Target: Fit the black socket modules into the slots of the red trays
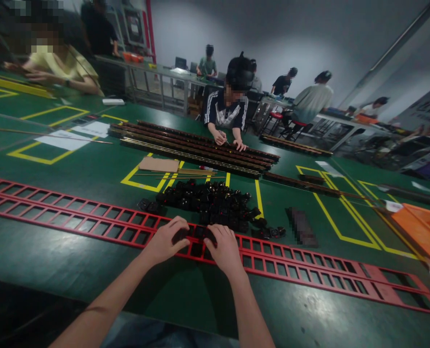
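A long red slotted frame (pixel 102 217) lies across the table in front of me, with two rows of rectangular openings. At its middle, a small black block (pixel 200 231) sits in the upper row between my hands. My left hand (pixel 168 240) curls in from the left, fingertips and thumb closed about the block's left side. From the right, my right hand (pixel 223 245) bends its fingers down at the block's other side. Fingers partly hide where they touch. Just beyond the frame is a heap of black blocks (pixel 215 203), some with small metallic or red details.
Long dark strips (pixel 189 150) lie farther back, where a co-worker's hands (pixel 229 141) work with a small tool. A cardboard piece (pixel 158 164) and thin rods rest before them. An orange bin (pixel 423 237) stands at right. Other people sit at tables behind.
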Available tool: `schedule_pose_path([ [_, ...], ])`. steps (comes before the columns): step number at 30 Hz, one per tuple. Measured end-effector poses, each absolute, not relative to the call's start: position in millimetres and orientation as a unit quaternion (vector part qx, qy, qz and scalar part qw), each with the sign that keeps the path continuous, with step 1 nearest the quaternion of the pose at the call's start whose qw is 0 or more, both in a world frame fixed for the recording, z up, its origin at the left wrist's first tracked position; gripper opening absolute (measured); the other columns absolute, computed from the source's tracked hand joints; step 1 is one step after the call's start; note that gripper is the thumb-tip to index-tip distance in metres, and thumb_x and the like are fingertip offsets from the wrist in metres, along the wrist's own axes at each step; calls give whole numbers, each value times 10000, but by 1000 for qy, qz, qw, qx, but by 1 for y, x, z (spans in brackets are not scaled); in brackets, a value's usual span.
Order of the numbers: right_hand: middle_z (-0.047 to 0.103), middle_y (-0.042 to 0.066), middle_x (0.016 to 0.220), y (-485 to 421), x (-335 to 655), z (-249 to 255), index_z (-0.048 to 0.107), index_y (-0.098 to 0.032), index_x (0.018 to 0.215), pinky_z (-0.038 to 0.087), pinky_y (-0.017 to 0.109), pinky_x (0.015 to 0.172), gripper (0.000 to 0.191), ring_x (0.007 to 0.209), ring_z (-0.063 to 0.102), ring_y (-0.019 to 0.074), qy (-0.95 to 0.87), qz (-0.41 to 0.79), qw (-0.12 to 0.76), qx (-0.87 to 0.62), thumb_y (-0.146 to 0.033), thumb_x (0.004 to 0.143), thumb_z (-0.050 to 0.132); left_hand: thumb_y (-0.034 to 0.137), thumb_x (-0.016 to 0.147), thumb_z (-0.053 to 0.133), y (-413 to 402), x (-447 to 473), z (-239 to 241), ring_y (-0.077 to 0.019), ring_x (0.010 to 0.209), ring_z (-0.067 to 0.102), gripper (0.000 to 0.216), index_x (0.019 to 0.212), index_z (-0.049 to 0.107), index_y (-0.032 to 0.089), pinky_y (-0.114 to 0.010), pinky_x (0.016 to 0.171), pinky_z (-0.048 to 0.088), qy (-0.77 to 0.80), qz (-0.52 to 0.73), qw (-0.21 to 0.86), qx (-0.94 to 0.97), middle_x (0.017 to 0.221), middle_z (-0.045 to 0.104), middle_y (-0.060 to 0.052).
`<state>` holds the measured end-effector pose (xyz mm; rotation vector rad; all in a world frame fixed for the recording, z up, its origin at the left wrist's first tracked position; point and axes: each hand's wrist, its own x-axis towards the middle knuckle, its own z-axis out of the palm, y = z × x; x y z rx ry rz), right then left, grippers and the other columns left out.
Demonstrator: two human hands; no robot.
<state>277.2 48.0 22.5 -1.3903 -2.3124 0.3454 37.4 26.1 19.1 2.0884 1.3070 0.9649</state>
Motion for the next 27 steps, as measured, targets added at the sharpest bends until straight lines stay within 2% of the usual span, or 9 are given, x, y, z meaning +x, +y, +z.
schedule_pose_path([
  [4,662,81,1243,48,277,23,619,-225,1269,437,442,1016,331,1175,557,258,-830,129,215,-498,-266,941,611,320,1002,455,29,36,11,-202,1037,607,172,1042,588,218,-325,907,492,502,403,212,735,1093,584,-63],
  [7,664,84,1241,48,278,22,622,-226,1265,446,440,1003,328,1167,563,260,-829,129,216,-500,-266,940,614,326,982,486,31,37,11,-209,1017,603,163,1001,602,212,-346,912,504,546,427,171,700,1073,551,-63],
  [9,665,86,1237,49,278,20,625,-232,1263,451,441,996,328,1164,566,260,-830,123,214,-500,-268,938,613,309,931,565,31,39,14,-232,1082,587,176,1076,583,210,-382,961,506,565,424,155,690,1138,525,-79],
  [13,663,87,1238,49,278,18,621,-237,1269,453,439,994,333,1172,564,260,-833,110,211,-499,-279,939,608,179,860,592,32,45,17,-261,1248,529,395,1241,494,209,-433,1072,473,573,417,147,690,1301,467,-115],
  [19,661,87,1236,49,278,18,617,-234,1264,452,438,987,320,1163,565,263,-833,114,217,-495,-265,946,597,189,893,572,35,44,2,-240,1185,589,393,1273,485,240,-433,1057,498,562,399,176,703,1264,541,-84],
  [23,661,85,1234,49,278,19,618,-220,1257,441,438,998,319,1164,561,266,-830,124,219,-499,-254,940,609,187,902,562,36,45,-1,-231,1209,577,413,1304,506,259,-419,1088,475,548,379,199,719,1272,552,-65],
  [27,659,84,1241,49,278,21,615,-226,1263,441,438,1000,325,1167,561,264,-830,128,220,-497,-260,940,612,188,934,503,37,47,0,-239,1250,541,543,1465,417,269,-414,1104,454,553,353,194,729,1323,514,-83],
])
